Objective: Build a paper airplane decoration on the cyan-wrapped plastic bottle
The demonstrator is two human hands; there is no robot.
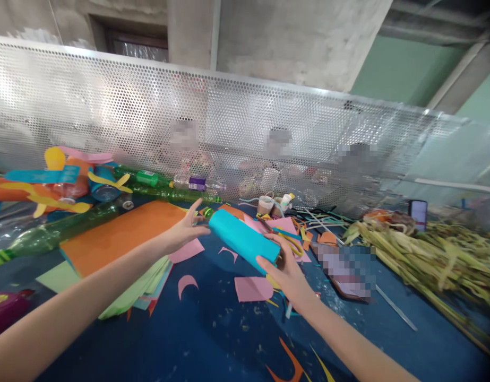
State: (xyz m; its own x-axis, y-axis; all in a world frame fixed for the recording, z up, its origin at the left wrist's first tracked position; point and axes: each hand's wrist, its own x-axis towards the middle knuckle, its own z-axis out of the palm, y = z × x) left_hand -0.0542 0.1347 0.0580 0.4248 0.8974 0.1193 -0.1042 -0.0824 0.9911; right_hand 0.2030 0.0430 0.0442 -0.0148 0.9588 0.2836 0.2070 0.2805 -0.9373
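Note:
A plastic bottle [243, 239] wrapped in bright blue paper is held tilted above the table, its green cap end pointing up and left. My right hand [286, 265] grips it around the base end. Beside the cap end, my left hand [188, 229] has its fingers apart and holds nothing. Beneath the bottle lie pink paper cutouts [250, 289], one with a rounded end. A pink crescent [188, 284] lies to the left of them. Orange paper sheets [125, 233] and a stack of light green paper [143, 292] are under and near my left forearm.
Paper-and-bottle airplanes [65, 178] and green bottles [65, 228] stand at the left. Along the back runs a perforated metal panel [237, 116]. At the right are a tablet [344, 270], dried corn husks [423, 260] and a phone [418, 215]. Paper cups [265, 205] stand at the back.

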